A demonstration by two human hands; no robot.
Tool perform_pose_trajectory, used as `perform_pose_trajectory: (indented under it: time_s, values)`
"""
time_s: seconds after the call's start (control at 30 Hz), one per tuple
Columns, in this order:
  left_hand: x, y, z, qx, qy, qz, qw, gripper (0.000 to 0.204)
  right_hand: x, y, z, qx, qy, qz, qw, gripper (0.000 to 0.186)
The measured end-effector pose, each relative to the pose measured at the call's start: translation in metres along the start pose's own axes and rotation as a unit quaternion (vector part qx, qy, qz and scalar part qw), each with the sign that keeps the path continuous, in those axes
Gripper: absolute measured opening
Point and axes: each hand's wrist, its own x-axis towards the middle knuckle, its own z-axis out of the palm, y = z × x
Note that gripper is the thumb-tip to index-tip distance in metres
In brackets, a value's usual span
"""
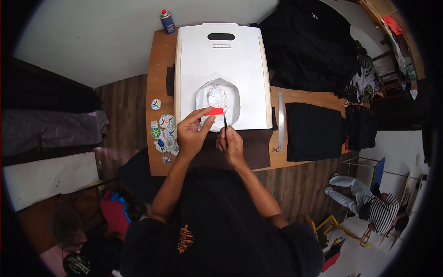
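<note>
My left hand (194, 131) pinches a small flat red strip (214, 111) between thumb and fingers. My right hand (232, 145) is closed round a slim dark tool (225, 121), whose thin tip points away from me and meets the strip's right end. Whether the tool is tweezers or a blade cannot be made out. Both hands are over the near edge of a white, angular open container (235, 94), which has crumpled whitish scraps (217, 95) in it. The container rests on a large white panel (198, 57) with a dark oval slot.
Round colourful patches (167, 134) lie left of the panel on the wooden table (159, 69). A blue spray can (167, 22) with a red cap stands behind. Right are a metal ruler (280, 121), folded black cloth (314, 131) and a black cloth heap (309, 46). Another person (378, 210) is farther right.
</note>
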Motion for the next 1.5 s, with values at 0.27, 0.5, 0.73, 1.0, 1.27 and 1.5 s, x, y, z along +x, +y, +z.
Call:
perform_pose_trajectory:
  time_s: [0.27,0.5,0.73,1.0,1.27,1.5]
  values:
    - [0.0002,0.0009,0.001,-0.002,0.005,-0.015,1.0,0.032,0.0015,-0.001,-0.0003,-0.01,0.004,-0.004,1.0,0.033]
    - [-0.0007,0.0001,0.0014,0.002,0.004,-0.018,1.0,0.032,0.0026,0.0019,-0.0033,-0.009,0.0,-0.003,1.0,0.033]
    - [-0.0039,-0.001,0.0045,0.005,-0.009,-0.009,1.0,0.032,0.0052,0.0002,-0.0064,-0.018,-0.004,-0.004,1.0,0.037]
    - [-0.0063,-0.0024,0.006,0.008,-0.016,-0.005,1.0,0.032,0.0054,-0.0015,-0.0043,0.004,0.008,-0.006,1.0,0.033]
    - [-0.0062,-0.0024,0.008,0.006,-0.011,-0.015,1.0,0.032,0.0064,-0.0012,-0.0043,-0.003,0.014,-0.012,1.0,0.033]
    - [-0.0053,-0.0016,0.0098,0.0,-0.018,-0.01,1.0,0.032,0.0067,-0.0024,-0.0061,-0.011,0.015,-0.004,1.0,0.037]
